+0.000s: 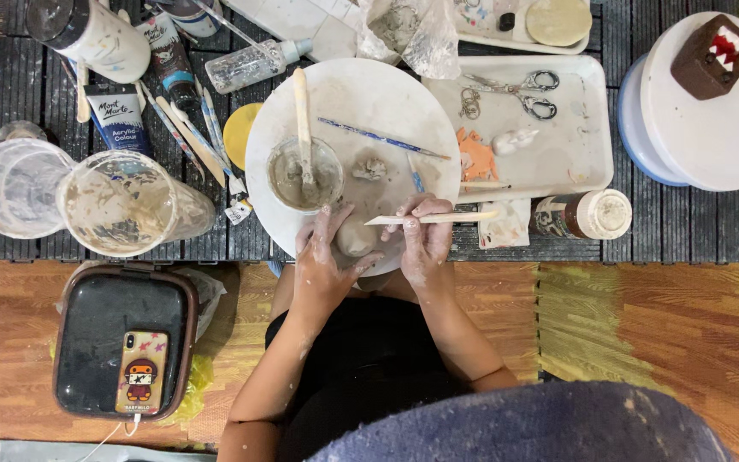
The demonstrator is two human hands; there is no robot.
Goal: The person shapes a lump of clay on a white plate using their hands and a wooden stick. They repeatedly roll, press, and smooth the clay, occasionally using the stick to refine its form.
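Observation:
My left hand [325,261] cups a small grey clay lump [356,238] at the near edge of a round white turntable board [361,103]. My right hand [425,239] touches the lump's right side and grips a flat wooden modelling stick [438,218] that lies crosswise, its tip pointing left over the clay. Both hands are smeared with clay. A small bowl of grey slip [304,175] with a wooden stick standing in it sits just beyond my left hand.
A white tray [579,158] holds scissors [523,92] and clay bits. A brown jar [583,214] lies beside it. Two clear cups [117,201] stand left, paint tubes and brushes behind. A phone [141,372] rests on a black case.

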